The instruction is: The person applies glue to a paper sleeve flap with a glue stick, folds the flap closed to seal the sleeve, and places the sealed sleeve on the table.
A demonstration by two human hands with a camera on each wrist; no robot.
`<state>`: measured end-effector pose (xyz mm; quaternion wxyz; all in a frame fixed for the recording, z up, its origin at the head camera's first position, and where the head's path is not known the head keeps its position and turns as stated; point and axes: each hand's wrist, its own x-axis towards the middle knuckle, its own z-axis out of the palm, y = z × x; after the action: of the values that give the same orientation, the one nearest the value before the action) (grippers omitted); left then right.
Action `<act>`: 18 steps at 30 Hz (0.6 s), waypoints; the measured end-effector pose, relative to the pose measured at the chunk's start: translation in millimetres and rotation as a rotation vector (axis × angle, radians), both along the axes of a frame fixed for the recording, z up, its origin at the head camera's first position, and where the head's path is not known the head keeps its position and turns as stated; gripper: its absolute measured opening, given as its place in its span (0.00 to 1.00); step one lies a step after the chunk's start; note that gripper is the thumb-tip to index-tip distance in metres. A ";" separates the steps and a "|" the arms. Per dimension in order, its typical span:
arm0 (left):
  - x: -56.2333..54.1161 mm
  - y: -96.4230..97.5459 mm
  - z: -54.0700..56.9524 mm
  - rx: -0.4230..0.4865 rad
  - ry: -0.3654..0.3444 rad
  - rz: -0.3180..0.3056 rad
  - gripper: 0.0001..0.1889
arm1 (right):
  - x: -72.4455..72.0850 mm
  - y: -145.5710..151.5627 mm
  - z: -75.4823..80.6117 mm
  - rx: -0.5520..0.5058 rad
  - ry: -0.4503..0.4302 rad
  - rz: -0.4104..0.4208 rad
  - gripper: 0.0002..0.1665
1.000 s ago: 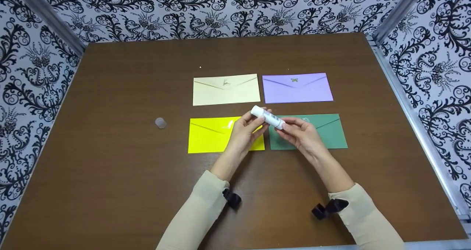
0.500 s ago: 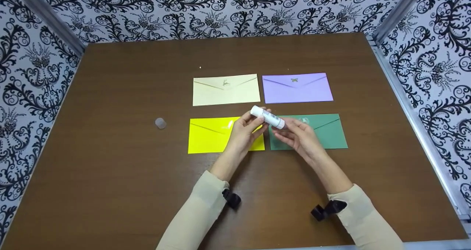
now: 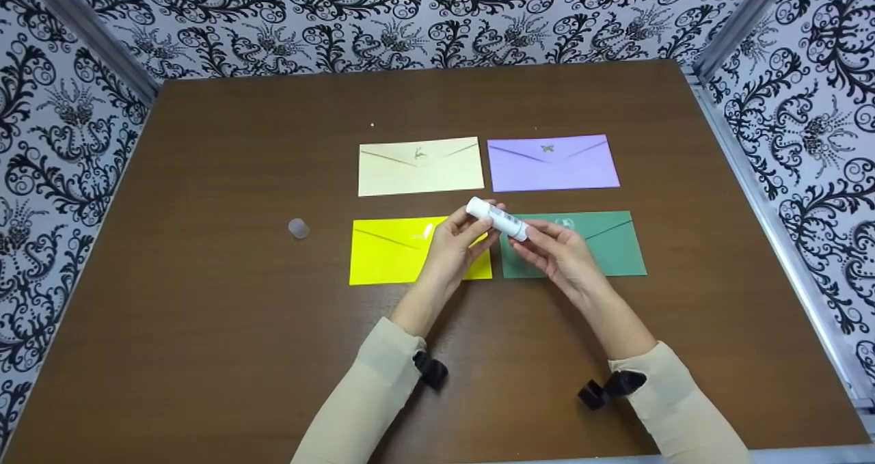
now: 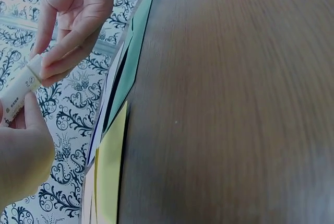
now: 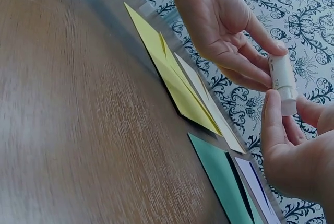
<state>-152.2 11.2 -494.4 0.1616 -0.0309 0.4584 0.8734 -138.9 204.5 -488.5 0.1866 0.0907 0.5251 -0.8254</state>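
Observation:
Both hands hold a small white glue stick (image 3: pixel 497 219), tilted, above the gap between the yellow envelope (image 3: pixel 383 255) and the green envelope (image 3: pixel 618 252). My left hand (image 3: pixel 448 249) grips its upper body between thumb and fingers. At the lower right end, the thumb and fingers of my right hand (image 3: pixel 571 259) pinch the base. Small print shows on the tube's side in the left wrist view. Off to the left on the table lies a round translucent cap (image 3: pixel 298 228).
A cream envelope (image 3: pixel 420 170) and a purple envelope (image 3: pixel 554 167) lie in the back row, behind the yellow and green ones. All rest on a brown wooden table (image 3: pixel 205 355). Black-and-white patterned cloth (image 3: pixel 355 20) surrounds the table's far side and flanks.
My right fingers shifted lower off the base half a second ago and are back around it now. The left hand, glue stick and envelopes stay nearly in place.

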 end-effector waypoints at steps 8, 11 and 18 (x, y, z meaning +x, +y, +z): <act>0.1 0.7 -1.1 -0.010 -0.004 0.012 0.23 | 1.0 -2.3 -2.6 0.030 0.076 -0.030 0.13; 0.2 0.2 -1.5 -0.011 -0.010 0.017 0.22 | 1.2 -2.8 -3.0 0.050 0.089 -0.035 0.14; 0.0 -1.3 -1.7 -0.022 -0.009 0.015 0.21 | 1.6 -0.8 -2.4 0.048 0.079 0.053 0.16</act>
<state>-152.2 9.9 -496.1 0.1570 -0.0402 0.4669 0.8693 -137.3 203.7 -490.9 0.1851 0.0487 0.5538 -0.8103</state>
